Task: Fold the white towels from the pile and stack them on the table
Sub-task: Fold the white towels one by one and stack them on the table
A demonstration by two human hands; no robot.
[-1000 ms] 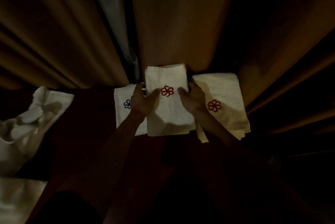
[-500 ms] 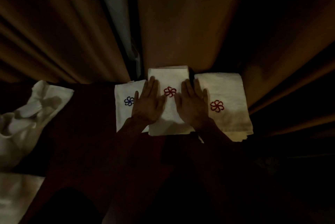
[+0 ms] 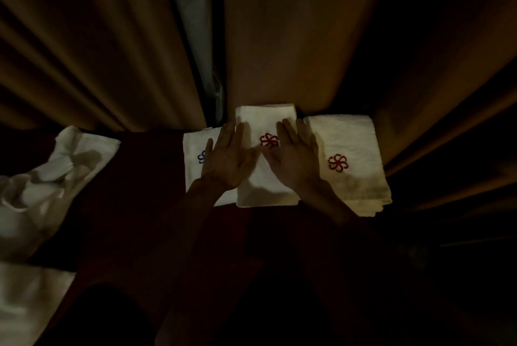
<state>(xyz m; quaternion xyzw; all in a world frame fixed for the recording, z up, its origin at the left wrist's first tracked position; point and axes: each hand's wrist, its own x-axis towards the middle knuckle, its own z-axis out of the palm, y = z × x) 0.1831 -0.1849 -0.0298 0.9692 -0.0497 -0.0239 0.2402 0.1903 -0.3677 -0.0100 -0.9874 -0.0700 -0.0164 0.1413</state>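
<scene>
Head view, the only one I have: my left hand (image 3: pixel 228 159) and right hand (image 3: pixel 296 161) lie palm down on the middle towel (image 3: pixel 264 119), fingers straight, one on each side of its red flower mark. Neither hand grips anything. I judge they are pressing the fold flat so that it sits neatly.

That towel lies folded on the dark red worktop (image 3: pixel 145 177), at the far edge against the curtain (image 3: pixel 279 38). Its left side overlaps the blue-marked towel (image 3: pixel 193 147), and the right towel (image 3: pixel 355 138), also folded and marked in red, lies just beside it. So the folded towels are laid in a row with marks facing up rather than one on top of another. Whether this one tops a stack I cannot tell in the dim light.

The pile (image 3: pixel 42 186) of unfolded white towels sits well apart at the left, within reach of my left hand, so I think more folding remains.
</scene>
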